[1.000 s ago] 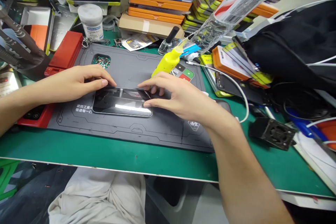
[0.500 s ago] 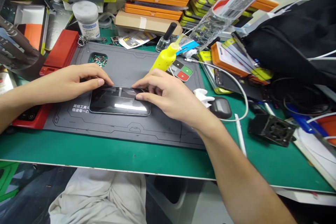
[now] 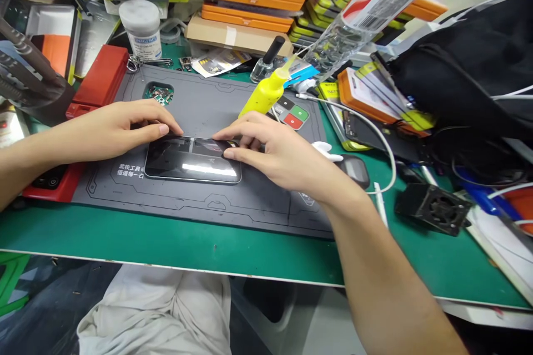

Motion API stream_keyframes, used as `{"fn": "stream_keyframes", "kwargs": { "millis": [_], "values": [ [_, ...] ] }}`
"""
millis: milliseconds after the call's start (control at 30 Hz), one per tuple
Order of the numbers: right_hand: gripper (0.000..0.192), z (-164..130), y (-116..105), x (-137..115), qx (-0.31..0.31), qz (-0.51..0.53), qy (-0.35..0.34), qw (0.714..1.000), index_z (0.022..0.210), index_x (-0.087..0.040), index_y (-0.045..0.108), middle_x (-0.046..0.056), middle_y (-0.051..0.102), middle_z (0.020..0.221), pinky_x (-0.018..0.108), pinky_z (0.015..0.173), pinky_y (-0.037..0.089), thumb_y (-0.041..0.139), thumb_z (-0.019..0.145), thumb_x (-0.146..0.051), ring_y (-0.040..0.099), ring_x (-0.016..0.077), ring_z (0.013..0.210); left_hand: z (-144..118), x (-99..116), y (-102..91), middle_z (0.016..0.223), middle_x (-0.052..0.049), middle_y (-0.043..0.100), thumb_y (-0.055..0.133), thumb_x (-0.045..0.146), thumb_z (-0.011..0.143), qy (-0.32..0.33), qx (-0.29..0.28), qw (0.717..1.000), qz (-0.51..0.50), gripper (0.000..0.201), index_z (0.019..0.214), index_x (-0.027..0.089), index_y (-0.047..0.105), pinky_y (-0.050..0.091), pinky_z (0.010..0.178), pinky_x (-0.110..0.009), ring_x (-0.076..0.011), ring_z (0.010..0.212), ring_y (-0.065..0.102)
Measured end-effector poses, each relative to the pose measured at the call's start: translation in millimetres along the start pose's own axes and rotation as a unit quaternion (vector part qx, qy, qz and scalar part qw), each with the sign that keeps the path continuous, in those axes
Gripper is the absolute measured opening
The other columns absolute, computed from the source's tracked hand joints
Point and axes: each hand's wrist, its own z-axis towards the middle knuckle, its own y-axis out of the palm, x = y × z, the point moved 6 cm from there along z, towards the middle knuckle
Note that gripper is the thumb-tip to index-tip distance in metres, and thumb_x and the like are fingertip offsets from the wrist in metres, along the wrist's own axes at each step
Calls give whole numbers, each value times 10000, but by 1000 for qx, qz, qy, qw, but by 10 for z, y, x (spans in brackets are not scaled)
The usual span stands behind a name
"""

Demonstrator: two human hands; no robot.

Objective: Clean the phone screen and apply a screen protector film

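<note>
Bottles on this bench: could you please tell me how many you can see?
3. A yellow squeeze bottle stands on the grey mat's far edge, a small glass bottle with a black cap sits just behind it, and a white jar is at far left. Clutter may hide others.

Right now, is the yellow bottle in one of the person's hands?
No, the yellow bottle lies on the grey mat, while the left hand and right hand both touch the phone.

Both forearms are bare, with no sleeves, watch or rings showing on the left hand or right hand. Pale, creased trousers fill the lower left of the frame.
</note>
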Motion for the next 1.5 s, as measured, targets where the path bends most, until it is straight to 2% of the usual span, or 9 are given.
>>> {"fn": "stream_keyframes", "kwargs": {
  "millis": [300, 600, 867, 1067, 1167, 1233, 1300, 1400, 1500],
  "values": [
    [276, -14, 44, -1, 25, -11, 11, 1000, 1272, -225, 900, 65, 739, 1156, 391, 939, 616, 836, 1020, -316, 651, 197, 854, -3, 22, 9, 1431, -32, 805, 569, 696, 1143, 2, -6, 1000, 3, 502, 1385, 375, 870, 524, 1342, -508, -342, 1350, 735],
    [342, -29, -22, -15, -20, -8, 12, 1000, 1369, -295, 894, 74, 746, 1248, 388, 914, 646, 738, 1065, -272, 676, 200, 869, 1, 39, 8, 1443, -42, 808, 576, 725, 1143, -2, -6, 1000, -4, 527, 1391, 369, 876, 517, 1354, -515, -340, 1374, 726],
    [241, -17, 97, -8, 64, -37, 23, 997, 1229, -240, 898, 47, 721, 1092, 353, 835, 580, 887, 1001, -319, 609, 184, 809, -5, 21, 10, 1444, -31, 805, 590, 683, 1151, 2, -3, 1000, -9, 477, 1381, 383, 882, 524, 1344, -511, -340, 1378, 732],
    [228, -83, -2, -154, 68, -106, -34, 991, 1230, -263, 886, 84, 814, 1186, 403, 946, 609, 690, 1138, -335, 753, 255, 998, -20, 70, -27, 1372, -22, 840, 620, 693, 1143, -27, 31, 998, -37, 498, 1365, 331, 880, 578, 1254, -495, -312, 1251, 756],
    [413, -157, -152, -165, 129, -158, -50, 978, 1013, -277, 878, 81, 810, 948, 446, 912, 599, 589, 1207, -498, 773, 282, 908, -36, 146, -72, 1269, -64, 851, 551, 654, 1204, -47, 76, 993, -74, 542, 1380, 230, 841, 613, 1062, -441, -244, 1066, 732],
    [666, -231, -245, -177, 213, -176, -67, 959, 781, -285, 786, 74, 698, 742, 462, 841, 578, 475, 1235, -660, 722, 272, 754, -51, 160, -117, 1087, -59, 818, 491, 613, 1239, -69, 120, 986, -93, 548, 1224, 182, 829, 568, 961, -391, -199, 945, 681],
    [836, -319, -327, -182, 323, -174, -77, 927, 652, -298, 673, 68, 577, 631, 464, 767, 549, 303, 1244, -759, 648, 256, 642, -68, 129, -147, 869, -27, 689, 450, 600, 1252, -103, 154, 977, -110, 583, 982, 169, 735, 494, 905, -367, -159, 825, 597],
    [818, -378, -387, -108, 446, -142, -43, 883, 658, -298, 614, 63, 548, 614, 430, 661, 499, 259, 1251, -735, 592, 230, 577, -81, 70, -139, 749, -6, 502, 419, 668, 1237, -130, 166, 966, -151, 637, 833, 190, 539, 411, 853, -372, -143, 740, 473],
    [641, -287, -384, 33, 470, -86, -1, 879, 778, -281, 644, 55, 591, 650, 397, 597, 465, 349, 1244, -607, 594, 222, 561, -76, 61, -112, 730, -15, 455, 421, 720, 1211, -113, 154, 962, -193, 648, 818, 207, 471, 389, 843, -389, -170, 767, 432]
  ]
}}
